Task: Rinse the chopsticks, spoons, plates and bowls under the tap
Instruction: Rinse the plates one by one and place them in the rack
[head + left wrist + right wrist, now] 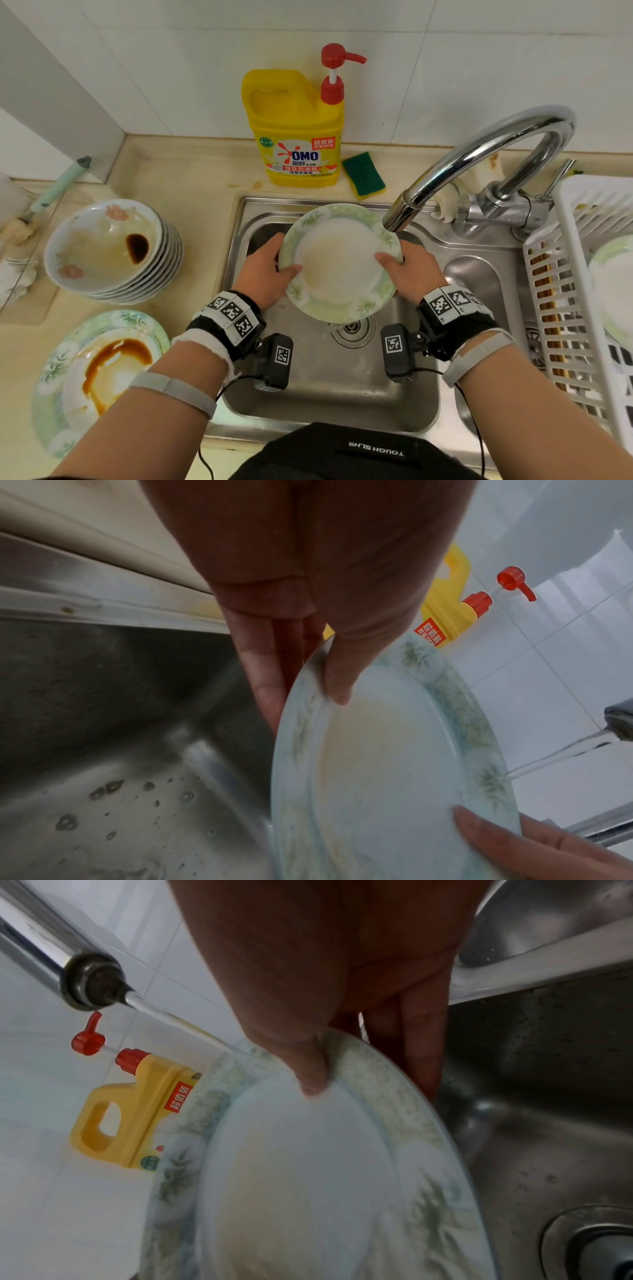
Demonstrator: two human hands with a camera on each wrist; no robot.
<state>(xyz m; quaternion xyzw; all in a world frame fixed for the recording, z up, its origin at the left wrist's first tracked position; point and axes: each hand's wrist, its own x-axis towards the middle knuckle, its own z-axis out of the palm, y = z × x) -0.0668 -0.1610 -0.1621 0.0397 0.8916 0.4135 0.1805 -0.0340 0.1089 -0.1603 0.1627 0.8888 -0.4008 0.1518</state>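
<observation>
A white plate (339, 263) with a green leaf rim is held over the steel sink (329, 383), its far rim under the tap spout (399, 214). My left hand (265, 270) grips its left edge, thumb on the face and fingers behind. My right hand (407, 265) grips the right edge the same way. In the left wrist view the plate (383, 764) takes a stream of water (561, 753) on its rim. The right wrist view shows my thumb on the plate (308, 1177) beside the running water (185, 1026). A faint yellowish film covers the plate's middle.
Stacked dirty bowls (109, 250) and a sauce-stained plate (99, 373) sit on the counter at left. A yellow detergent bottle (298, 126) and green sponge (363, 174) stand behind the sink. A white drying rack (582, 291) at right holds a plate and chopsticks.
</observation>
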